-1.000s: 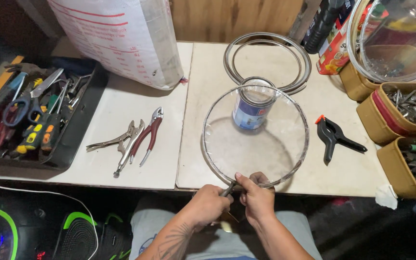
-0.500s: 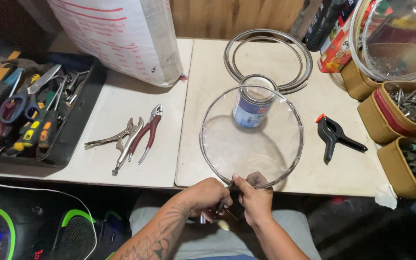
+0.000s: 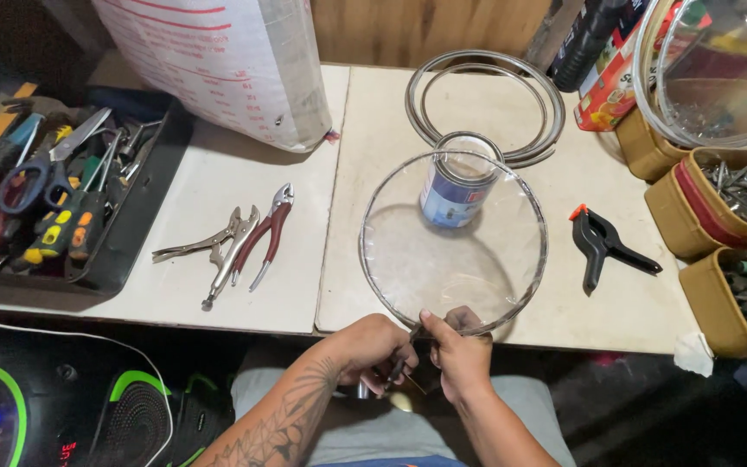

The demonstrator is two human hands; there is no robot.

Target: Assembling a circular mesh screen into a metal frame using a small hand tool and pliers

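A person sits at a white worktop [image 3: 218, 294] and looks down at both hands. The two hands are close together at the near edge of the worktop. The left hand [image 3: 372, 348] is closed around a small dark tool [image 3: 398, 370]; I cannot tell what kind of tool it is. The right hand [image 3: 460, 353] pinches the near rim of a round glass lid [image 3: 453, 242] with a shiny metal band around it. The tip of the tool touches the rim right where the right hand holds it.

The glass lid is see-through. It is tilted up over the worktop, with its near edge in the hands. A small blue and white tin can [image 3: 458, 183] stands on the worktop under the far edge of the lid and shows through the glass.

Behind the can lie some metal rings [image 3: 486, 104], stacked flat. To the right of the lid lies a black spring clamp [image 3: 603, 245] with an orange tip. To the left lie silver locking pliers [image 3: 218, 246] and red-handled pliers [image 3: 268, 232], just beside each other. A black tray of tools [image 3: 54, 199] sits at the far left. A big white sack [image 3: 226, 60] stands at the back. Brown boxes of metal parts [image 3: 737, 207] sit at the right edge.
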